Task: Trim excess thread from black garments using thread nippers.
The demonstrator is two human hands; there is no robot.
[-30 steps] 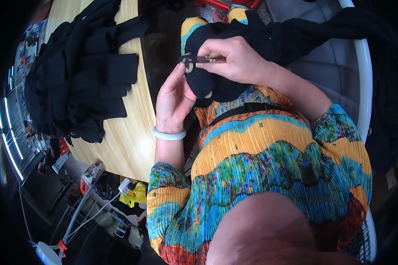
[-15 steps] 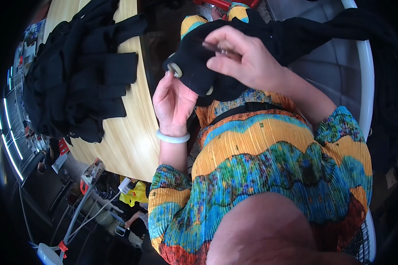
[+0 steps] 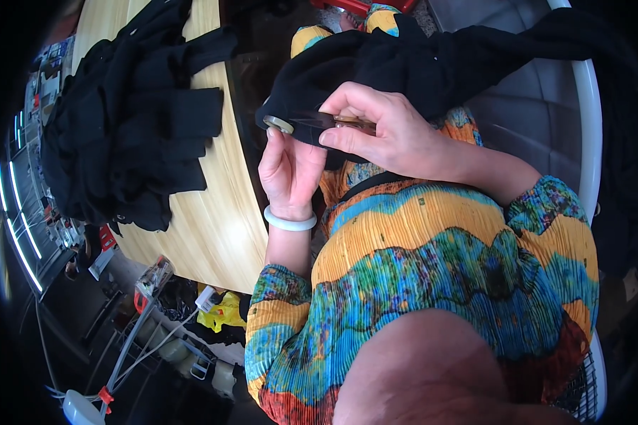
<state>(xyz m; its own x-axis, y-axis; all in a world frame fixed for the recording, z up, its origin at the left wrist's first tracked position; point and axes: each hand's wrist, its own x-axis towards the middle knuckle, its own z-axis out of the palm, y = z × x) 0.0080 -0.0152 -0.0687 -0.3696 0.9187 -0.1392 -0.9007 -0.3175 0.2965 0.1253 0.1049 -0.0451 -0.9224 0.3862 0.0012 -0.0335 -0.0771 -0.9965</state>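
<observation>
A black knit garment (image 3: 397, 67) lies over my lap and trails off to the right. My left hand (image 3: 293, 173), a pale bangle at its wrist, pinches the garment's edge beside a large pale button (image 3: 278, 125), thumb against the button. My right hand (image 3: 397, 134) is closed round small thread snips (image 3: 353, 122) with dark blades and a brownish handle. Their blades point left over the black cloth, the tips close to the button. Whether the tips touch a thread cannot be made out.
On the left, a pile of black garments (image 3: 131, 127) covers much of a light wooden table (image 3: 216, 241). A white-rimmed grey container (image 3: 585, 127) stands at the right, with black cloth hanging over it. A lamp arm (image 3: 124, 343) and a yellow bag (image 3: 222, 312) are at the lower left.
My right hand has come down and the snips now lie level, blades towards the button. My left hand has shifted slightly right and down with the button edge, which has turned.
</observation>
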